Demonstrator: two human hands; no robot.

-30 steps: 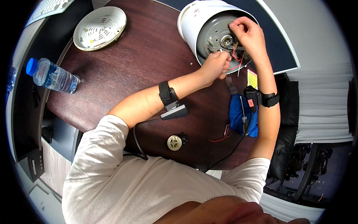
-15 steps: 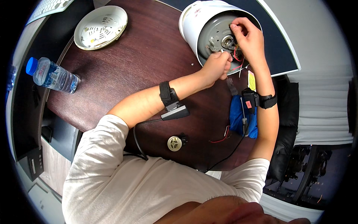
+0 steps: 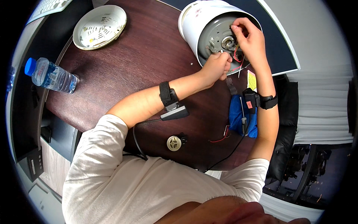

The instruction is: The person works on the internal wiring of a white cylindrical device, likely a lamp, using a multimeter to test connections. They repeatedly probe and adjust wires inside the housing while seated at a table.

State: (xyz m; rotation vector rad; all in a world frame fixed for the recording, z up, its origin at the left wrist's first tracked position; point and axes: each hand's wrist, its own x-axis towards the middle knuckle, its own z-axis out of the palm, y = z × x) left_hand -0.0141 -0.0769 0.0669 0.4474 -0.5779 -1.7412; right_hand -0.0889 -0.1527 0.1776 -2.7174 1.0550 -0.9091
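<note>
A white cylindrical appliance (image 3: 190,28) lies on its side at the top, its round end open on a grey metal base (image 3: 212,33) with a central fitting and red and white wires (image 3: 237,58). My left hand (image 3: 218,65) is closed at the lower edge of that opening on a small white piece, mostly hidden by the fingers. My right hand (image 3: 250,43) reaches into the upper right of the opening, thumb and forefinger together on the base; whatever they pinch is too small to make out. A blue cloth (image 3: 235,117) with a screwdriver (image 3: 244,121) lies below the appliance.
A white round tray (image 3: 99,28) sits at upper left, a water bottle (image 3: 52,76) at left. A small round cream part (image 3: 173,143) and a loose red wire (image 3: 220,139) lie near the desk's (image 3: 156,56) front. A dark panel (image 3: 283,48) stands behind the appliance.
My right hand has shifted very slightly at the metal base. My left hand stays in much the same position.
</note>
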